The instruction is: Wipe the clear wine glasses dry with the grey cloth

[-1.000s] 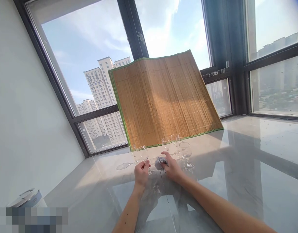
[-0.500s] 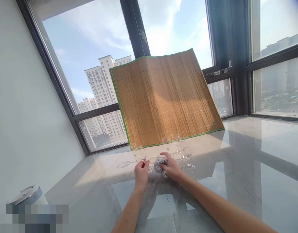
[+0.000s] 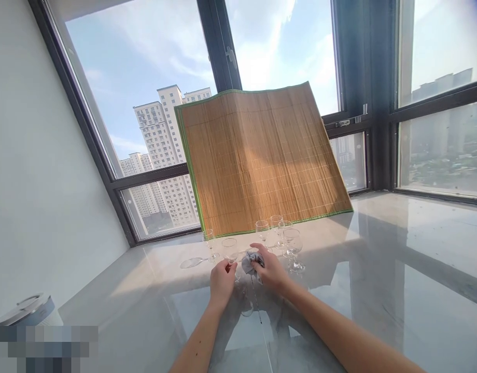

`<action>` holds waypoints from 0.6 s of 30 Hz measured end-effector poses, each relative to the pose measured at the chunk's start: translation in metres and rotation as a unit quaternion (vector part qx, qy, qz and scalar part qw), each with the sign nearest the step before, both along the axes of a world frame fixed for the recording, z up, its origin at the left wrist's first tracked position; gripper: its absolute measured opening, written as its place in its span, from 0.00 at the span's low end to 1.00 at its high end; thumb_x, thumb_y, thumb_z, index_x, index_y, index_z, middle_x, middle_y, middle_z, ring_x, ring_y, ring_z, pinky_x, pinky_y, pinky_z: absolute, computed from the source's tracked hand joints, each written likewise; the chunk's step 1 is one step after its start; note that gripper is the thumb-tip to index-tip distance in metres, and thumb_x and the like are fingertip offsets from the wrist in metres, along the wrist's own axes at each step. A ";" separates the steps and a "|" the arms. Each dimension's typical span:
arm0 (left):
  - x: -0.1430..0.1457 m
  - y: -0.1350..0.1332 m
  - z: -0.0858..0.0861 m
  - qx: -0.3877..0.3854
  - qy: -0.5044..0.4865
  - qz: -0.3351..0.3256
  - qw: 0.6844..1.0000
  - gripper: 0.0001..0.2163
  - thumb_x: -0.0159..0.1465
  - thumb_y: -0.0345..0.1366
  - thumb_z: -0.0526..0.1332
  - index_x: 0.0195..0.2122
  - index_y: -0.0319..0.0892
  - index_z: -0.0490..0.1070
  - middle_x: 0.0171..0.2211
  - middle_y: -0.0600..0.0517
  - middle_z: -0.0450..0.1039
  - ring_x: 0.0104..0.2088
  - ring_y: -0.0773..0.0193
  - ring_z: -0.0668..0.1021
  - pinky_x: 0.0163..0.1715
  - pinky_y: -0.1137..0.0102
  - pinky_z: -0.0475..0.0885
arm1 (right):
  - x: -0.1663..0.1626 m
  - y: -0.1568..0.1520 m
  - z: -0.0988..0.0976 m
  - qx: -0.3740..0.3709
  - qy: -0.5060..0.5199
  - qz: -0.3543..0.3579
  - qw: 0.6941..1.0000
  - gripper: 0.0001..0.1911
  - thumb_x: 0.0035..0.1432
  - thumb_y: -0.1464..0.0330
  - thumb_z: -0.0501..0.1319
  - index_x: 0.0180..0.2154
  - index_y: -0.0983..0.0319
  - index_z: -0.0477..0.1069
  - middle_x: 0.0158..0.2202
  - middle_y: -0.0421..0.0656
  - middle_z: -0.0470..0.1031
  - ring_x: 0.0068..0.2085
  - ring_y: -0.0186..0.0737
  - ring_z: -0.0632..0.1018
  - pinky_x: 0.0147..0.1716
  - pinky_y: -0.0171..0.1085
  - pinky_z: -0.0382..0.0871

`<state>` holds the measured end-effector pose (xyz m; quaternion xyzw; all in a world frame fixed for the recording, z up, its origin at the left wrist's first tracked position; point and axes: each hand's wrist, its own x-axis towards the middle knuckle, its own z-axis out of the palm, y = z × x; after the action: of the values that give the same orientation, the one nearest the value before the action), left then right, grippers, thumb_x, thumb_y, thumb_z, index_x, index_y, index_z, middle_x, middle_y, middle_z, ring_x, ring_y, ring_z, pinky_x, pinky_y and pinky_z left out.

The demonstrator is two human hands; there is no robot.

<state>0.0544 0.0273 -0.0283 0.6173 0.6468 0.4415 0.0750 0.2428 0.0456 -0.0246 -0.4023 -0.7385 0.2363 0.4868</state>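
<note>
Left hand pinches the stem of a wine glass. It's upright, over the table approx mid-scene. Right hand is closed on a grey cloth just right of the glass, can't tell if they touch tbh. Other glasses stand near, to the right, w/ a bamboo mat propped up at the far side.

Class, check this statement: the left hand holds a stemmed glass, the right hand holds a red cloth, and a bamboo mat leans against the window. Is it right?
Not quite. In the head view the cloth in the right hand is grey, not red. The rest stands: the left hand holds a stemmed glass and the bamboo mat leans against the window.
</note>
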 end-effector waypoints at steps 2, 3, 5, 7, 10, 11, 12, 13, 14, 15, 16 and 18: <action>0.000 0.000 0.000 -0.009 0.004 -0.005 1.000 0.13 0.62 0.43 0.58 0.24 0.42 0.70 0.21 0.54 0.71 0.25 0.66 0.70 0.28 0.72 0.58 | 0.000 -0.003 0.003 0.011 0.006 -0.001 1.000 0.23 0.56 0.67 0.56 0.54 0.57 0.65 0.31 0.39 0.75 0.33 0.40 0.74 0.35 0.36 0.65; 0.000 0.000 0.000 -0.015 0.007 -0.008 1.000 0.12 0.62 0.43 0.57 0.25 0.42 0.71 0.21 0.54 0.71 0.25 0.66 0.70 0.28 0.72 0.58 | 0.000 -0.004 0.005 0.017 0.007 -0.001 1.000 0.22 0.57 0.67 0.56 0.54 0.57 0.65 0.32 0.40 0.76 0.33 0.40 0.74 0.35 0.36 0.65; 0.000 0.000 -0.001 -0.029 0.015 -0.013 0.999 0.12 0.62 0.42 0.57 0.25 0.42 0.71 0.21 0.55 0.70 0.24 0.66 0.69 0.27 0.72 0.57 | 0.000 -0.007 0.008 0.027 0.008 0.001 1.000 0.21 0.57 0.67 0.56 0.53 0.57 0.67 0.32 0.40 0.76 0.34 0.40 0.74 0.36 0.36 0.66; 0.000 -0.001 -0.001 -0.038 0.025 -0.019 0.999 0.12 0.62 0.41 0.58 0.25 0.42 0.71 0.20 0.56 0.68 0.24 0.67 0.68 0.27 0.73 0.56 | 0.000 -0.008 0.008 0.035 0.009 0.011 0.999 0.21 0.57 0.68 0.56 0.53 0.57 0.67 0.32 0.40 0.76 0.34 0.40 0.74 0.36 0.36 0.66; 0.001 -0.001 0.000 -0.042 0.037 -0.025 0.998 0.12 0.61 0.40 0.57 0.23 0.42 0.69 0.20 0.56 0.68 0.24 0.67 0.67 0.26 0.73 0.55 | -0.001 -0.009 0.008 0.040 0.011 0.027 0.999 0.24 0.56 0.69 0.56 0.56 0.57 0.65 0.31 0.39 0.75 0.32 0.39 0.73 0.35 0.35 0.66; 0.001 -0.002 0.000 -0.043 0.037 -0.028 0.998 0.13 0.62 0.40 0.57 0.22 0.42 0.69 0.20 0.56 0.68 0.24 0.67 0.67 0.26 0.73 0.55 | -0.002 -0.009 0.007 0.042 0.012 0.032 0.999 0.25 0.56 0.70 0.56 0.57 0.57 0.65 0.31 0.38 0.75 0.32 0.39 0.73 0.35 0.35 0.66; 0.001 -0.002 0.001 -0.043 0.035 -0.033 0.998 0.12 0.62 0.40 0.57 0.23 0.42 0.69 0.20 0.56 0.68 0.24 0.67 0.67 0.26 0.73 0.55 | -0.002 -0.009 0.007 0.044 0.012 0.038 0.998 0.26 0.56 0.70 0.56 0.57 0.57 0.64 0.31 0.38 0.75 0.32 0.39 0.73 0.35 0.35 0.66; 0.001 -0.002 0.001 -0.044 0.029 -0.043 0.998 0.11 0.61 0.39 0.56 0.24 0.42 0.70 0.20 0.56 0.68 0.24 0.67 0.67 0.26 0.73 0.56 | -0.002 -0.010 0.008 0.047 0.011 0.044 0.998 0.26 0.56 0.70 0.56 0.57 0.56 0.65 0.32 0.38 0.75 0.32 0.38 0.73 0.35 0.35 0.66; 0.001 -0.003 0.002 -0.046 0.022 -0.058 0.997 0.09 0.60 0.36 0.56 0.25 0.42 0.72 0.20 0.56 0.68 0.24 0.67 0.67 0.27 0.73 0.57 | -0.002 -0.010 0.008 0.049 0.009 0.052 0.997 0.25 0.56 0.71 0.56 0.56 0.56 0.65 0.32 0.38 0.76 0.33 0.38 0.73 0.36 0.35 0.66; 0.002 -0.003 0.002 -0.047 0.015 -0.080 0.996 0.08 0.59 0.33 0.55 0.27 0.42 0.73 0.21 0.56 0.69 0.25 0.67 0.68 0.27 0.73 0.58 | -0.002 -0.011 0.009 0.051 0.008 0.060 0.997 0.25 0.56 0.71 0.56 0.56 0.56 0.66 0.33 0.39 0.76 0.33 0.38 0.74 0.36 0.35 0.66; 0.002 -0.003 0.002 -0.046 0.010 -0.109 0.993 0.08 0.57 0.31 0.55 0.29 0.42 0.74 0.22 0.56 0.71 0.26 0.66 0.70 0.28 0.73 0.60 | -0.002 -0.012 0.010 0.052 0.005 0.068 0.996 0.24 0.56 0.71 0.56 0.55 0.56 0.67 0.34 0.39 0.77 0.33 0.39 0.74 0.37 0.36 0.67; 0.002 -0.002 0.002 -0.042 0.006 -0.172 0.984 0.12 0.55 0.27 0.53 0.32 0.42 0.76 0.27 0.54 0.75 0.29 0.65 0.73 0.31 0.73 0.64 | -0.001 -0.014 0.012 0.053 0.002 0.081 0.995 0.23 0.55 0.72 0.56 0.54 0.56 0.68 0.36 0.40 0.79 0.36 0.40 0.76 0.39 0.37 0.67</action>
<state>0.0566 0.0249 -0.0265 0.7182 0.5494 0.3911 0.1715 0.2415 0.0314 -0.0128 -0.3144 -0.7790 0.2360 0.4884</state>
